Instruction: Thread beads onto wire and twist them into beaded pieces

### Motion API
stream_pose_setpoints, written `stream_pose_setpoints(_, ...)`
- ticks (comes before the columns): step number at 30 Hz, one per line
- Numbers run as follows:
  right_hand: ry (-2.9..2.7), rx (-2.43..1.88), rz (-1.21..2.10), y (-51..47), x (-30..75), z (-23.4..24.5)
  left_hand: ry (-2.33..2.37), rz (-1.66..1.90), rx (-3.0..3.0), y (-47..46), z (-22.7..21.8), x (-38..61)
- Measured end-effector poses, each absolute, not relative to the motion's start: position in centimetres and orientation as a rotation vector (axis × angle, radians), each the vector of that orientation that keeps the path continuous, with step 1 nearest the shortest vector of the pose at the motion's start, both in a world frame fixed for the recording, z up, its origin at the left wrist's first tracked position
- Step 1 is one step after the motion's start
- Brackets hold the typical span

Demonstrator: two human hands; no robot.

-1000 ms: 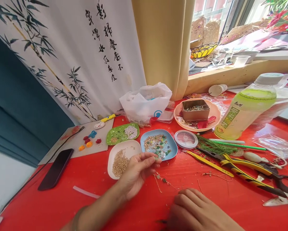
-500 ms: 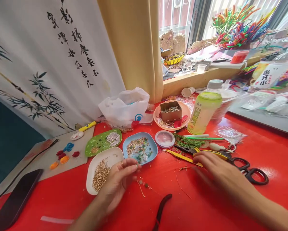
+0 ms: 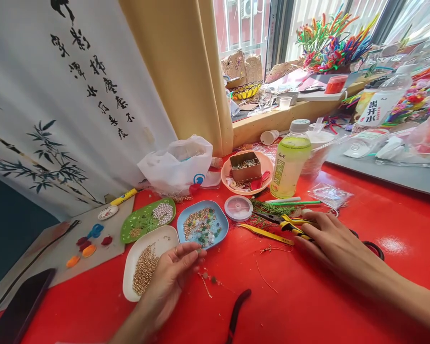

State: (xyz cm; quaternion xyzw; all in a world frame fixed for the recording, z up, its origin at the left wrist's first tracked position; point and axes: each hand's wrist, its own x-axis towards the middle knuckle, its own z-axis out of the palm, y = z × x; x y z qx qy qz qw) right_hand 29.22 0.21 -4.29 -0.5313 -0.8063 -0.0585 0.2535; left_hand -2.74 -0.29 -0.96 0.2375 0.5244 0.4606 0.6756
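Observation:
My left hand [image 3: 177, 270] is closed in a pinch, thumb against index finger, beside the white dish of gold beads [image 3: 145, 270]. From its fingers a thin beaded strand [image 3: 214, 280] trails just over the red table. My right hand [image 3: 331, 243] curls over the yellow-and-black handles of a pair of pliers [image 3: 286, 223], its fingertips round them. The pliers still lie on the table, jaws pointing left. Scissors [image 3: 374, 249] are partly hidden under that hand. Yellow tweezers [image 3: 267, 233] lie just left of its fingers.
A blue dish of mixed beads [image 3: 203, 203] and a green dish [image 3: 148, 220] stand behind my left hand. A drink bottle [image 3: 290, 162] rises behind the pliers. Another dark curved handle [image 3: 238, 310] lies at the front. A phone [image 3: 21, 306] is at left.
My right hand has moved from above the tweezers' end rightward onto the pliers' handles and closed on them. The left hand keeps its pinch. The view has shifted slightly right.

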Motion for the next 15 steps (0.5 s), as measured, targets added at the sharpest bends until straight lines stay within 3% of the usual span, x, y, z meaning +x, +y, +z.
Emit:
stream_pose_setpoints(4,-1.944,-1.444,0.363,-0.7,28.5,-2.3,1.195,1.040,0.552,-0.2,-0.9,-2.8)
stream_pose_setpoints(8,-1.429,-1.136,1.483,-1.6,26.3,0.0,1.168,1.049,0.577,-0.4,-0.8,-2.8)
stream_pose_setpoints(11,-1.349,-1.057,1.706,-1.8,24.3,1.0,1.134,1.060,0.612,-0.6,-0.6,-2.7)
stream_pose_setpoints(15,-1.438,-1.155,1.727,-1.6,22.1,1.4,1.116,1.110,0.613,-0.9,-0.3,-2.6)
